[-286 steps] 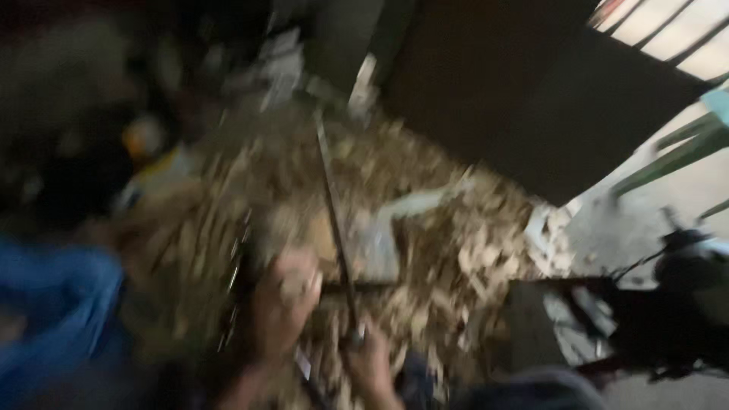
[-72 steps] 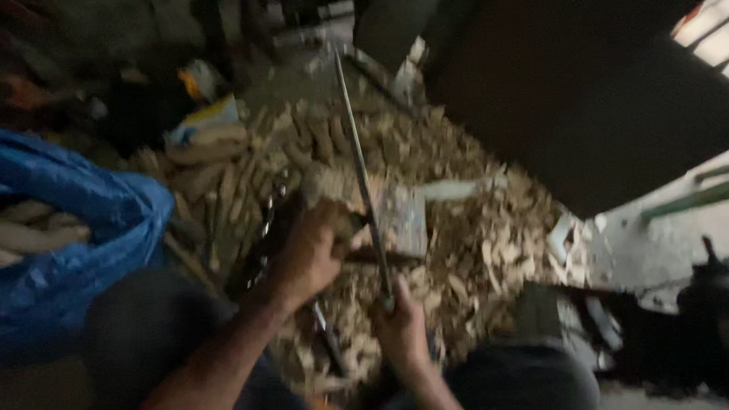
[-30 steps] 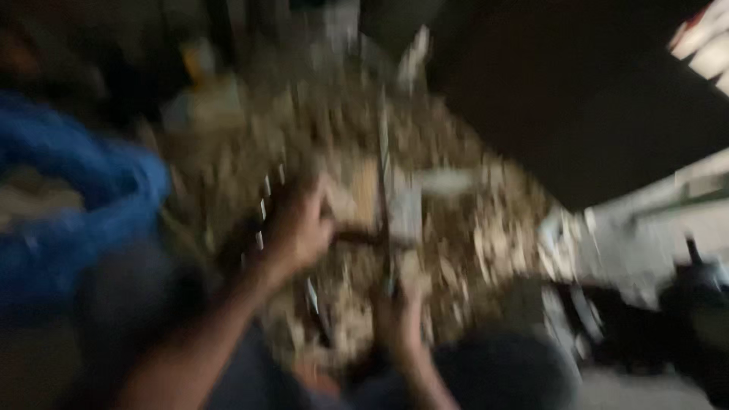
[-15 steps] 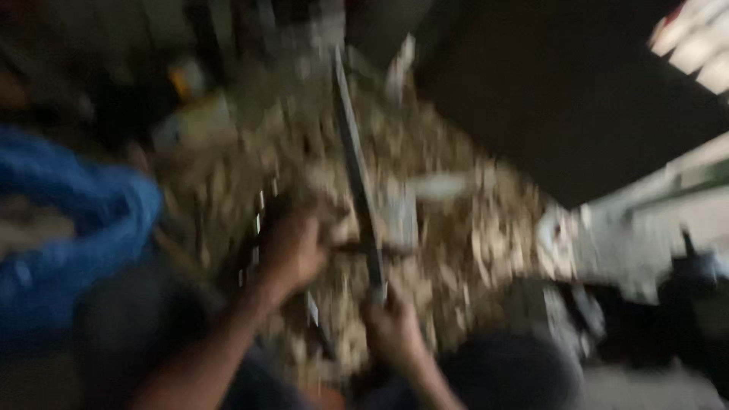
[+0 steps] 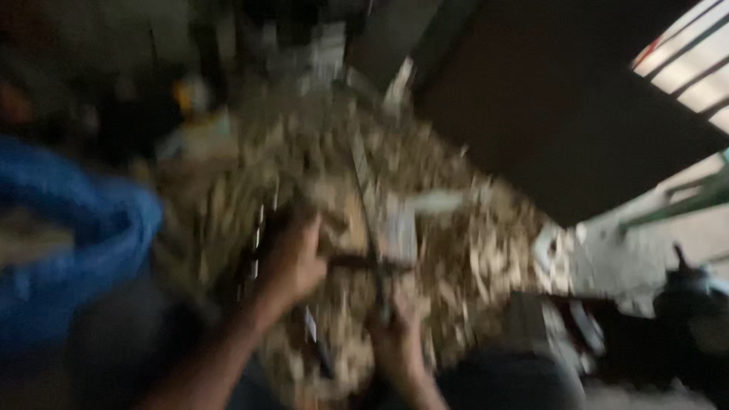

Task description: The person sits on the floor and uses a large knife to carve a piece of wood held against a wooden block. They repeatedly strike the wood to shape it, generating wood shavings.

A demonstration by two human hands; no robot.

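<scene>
1. Tilted half a second ago, the long grey metal blade [image 5: 364, 190] now stands more upright in the frame, and the left hand [image 5: 292, 262] sits slightly lower against the heap.
2. Left hand curls its fingers around a pale, light-brown chunk of wood [image 5: 334, 224], pressing it beside the blade.
3. Right hand [image 5: 395, 334] is clenched around the blade's lower end, near the person's knee.
4. Blade rises from that fist across a wide heap of pale wood chips and splinters [image 5: 471, 258] covering the floor.
5. A crumpled blue plastic sack [image 5: 83, 250] lies well apart to the left; heavy blur hides finer detail.
</scene>
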